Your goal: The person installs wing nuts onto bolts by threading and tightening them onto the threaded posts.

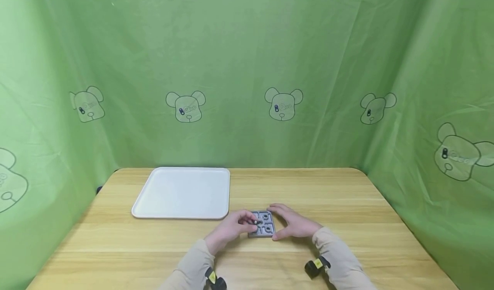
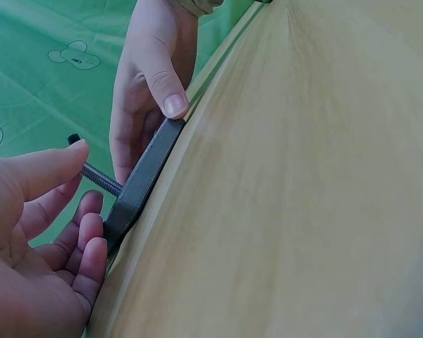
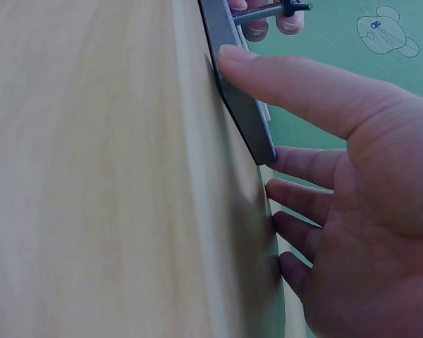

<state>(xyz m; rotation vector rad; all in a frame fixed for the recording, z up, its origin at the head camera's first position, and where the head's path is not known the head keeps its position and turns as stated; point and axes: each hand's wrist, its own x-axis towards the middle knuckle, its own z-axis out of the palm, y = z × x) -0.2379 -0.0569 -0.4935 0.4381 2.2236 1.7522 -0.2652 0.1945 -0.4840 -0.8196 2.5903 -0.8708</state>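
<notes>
A square grey metal plate (image 1: 268,228) with grooves and round holes lies flat on the table. Standing up from its face is a threaded bolt (image 2: 101,179) with a black end. My left hand (image 1: 233,228) pinches the bolt near that black end with thumb and forefinger; its other fingers curl beside the plate's left edge. On the opposite side, my right hand (image 1: 295,225) grips the plate, thumb at the near right corner and fingers at the far right one. In the right wrist view the thumb (image 3: 243,60) rests against the plate's dark side.
A white rectangular tray (image 1: 185,193) lies at the back left of the wooden table (image 1: 308,187). Green curtains (image 1: 231,58) with bear-head outlines hang behind the table and on both sides. Each forearm wears a black strap-on device (image 1: 313,267).
</notes>
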